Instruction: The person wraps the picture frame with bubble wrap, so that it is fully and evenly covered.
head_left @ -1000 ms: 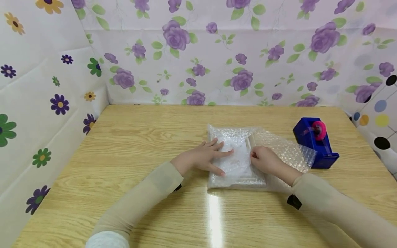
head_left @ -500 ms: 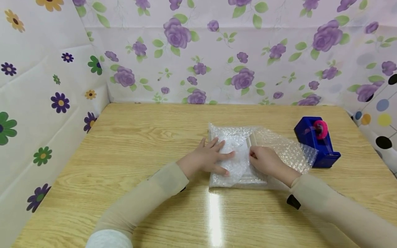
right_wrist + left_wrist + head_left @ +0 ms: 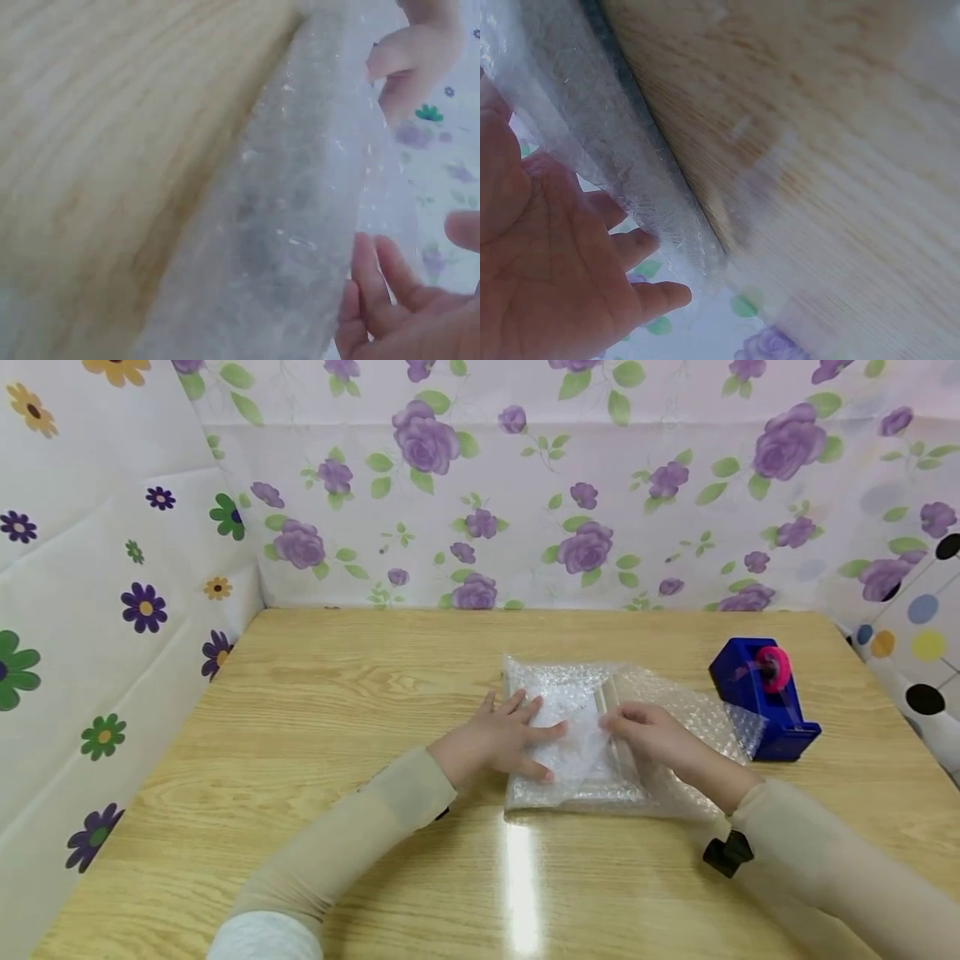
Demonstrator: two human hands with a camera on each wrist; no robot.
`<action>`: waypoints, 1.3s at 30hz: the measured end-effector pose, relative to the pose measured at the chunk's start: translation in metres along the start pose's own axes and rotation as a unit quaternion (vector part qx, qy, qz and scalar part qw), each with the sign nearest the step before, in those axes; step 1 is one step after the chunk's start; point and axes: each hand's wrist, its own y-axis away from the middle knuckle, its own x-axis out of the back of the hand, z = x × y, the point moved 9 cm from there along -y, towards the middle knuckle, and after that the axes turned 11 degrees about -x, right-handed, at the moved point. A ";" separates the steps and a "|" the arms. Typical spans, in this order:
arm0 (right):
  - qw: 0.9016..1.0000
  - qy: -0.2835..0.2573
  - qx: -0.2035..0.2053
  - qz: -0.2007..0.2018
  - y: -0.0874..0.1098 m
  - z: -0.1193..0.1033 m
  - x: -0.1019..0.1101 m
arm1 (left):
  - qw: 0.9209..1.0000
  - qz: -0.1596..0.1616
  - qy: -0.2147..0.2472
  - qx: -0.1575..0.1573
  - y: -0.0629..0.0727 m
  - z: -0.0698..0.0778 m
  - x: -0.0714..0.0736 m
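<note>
A flat picture frame with a pale border lies on the table, wrapped in clear bubble wrap. My left hand rests on the left part of the wrapped frame with its fingers spread. In the left wrist view, the left hand has straight fingers against the wrap. My right hand touches the wrap at the frame's right border. Its thumb stands apart from the fingers in the right wrist view. The palm side of the left hand is hidden in the head view.
A blue tape dispenser with a pink-cored roll stands right of the frame, and a loose end of wrap reaches its side. Floral sheets hang behind the wooden table and at its sides.
The right hand has gone from a curled fist on the frame's right border to loosened fingers, and its wrist has shifted slightly right. The left hand moved a little right, then stayed.
</note>
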 end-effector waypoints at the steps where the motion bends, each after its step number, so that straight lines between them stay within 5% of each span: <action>1: 1.000 0.012 0.003 0.009 0.000 0.000 0.001 | 1.000 0.001 0.000 0.000 0.000 0.000 0.001; 7: 0.990 0.126 0.025 0.061 -0.001 0.004 0.001 | 1.000 0.009 0.006 -0.012 0.000 0.000 0.002; 15: 0.981 0.163 0.027 0.102 0.002 0.006 0.006 | 0.998 0.020 0.051 -0.028 0.002 0.002 0.002; 24: 0.971 0.165 0.062 0.162 0.042 0.018 0.023 | 0.997 0.032 0.055 -0.035 0.004 0.005 0.001; 30: 0.965 0.167 0.027 0.199 0.073 0.038 0.039 | 0.997 0.054 0.043 -0.044 0.005 0.008 0.001; 34: 0.967 0.184 -0.027 0.174 0.085 0.057 0.045 | 0.996 0.058 0.042 -0.045 0.007 0.009 0.001; 39: 0.982 0.121 -0.140 0.038 0.093 0.095 0.035 | 0.996 0.066 0.048 -0.048 0.006 0.008 0.000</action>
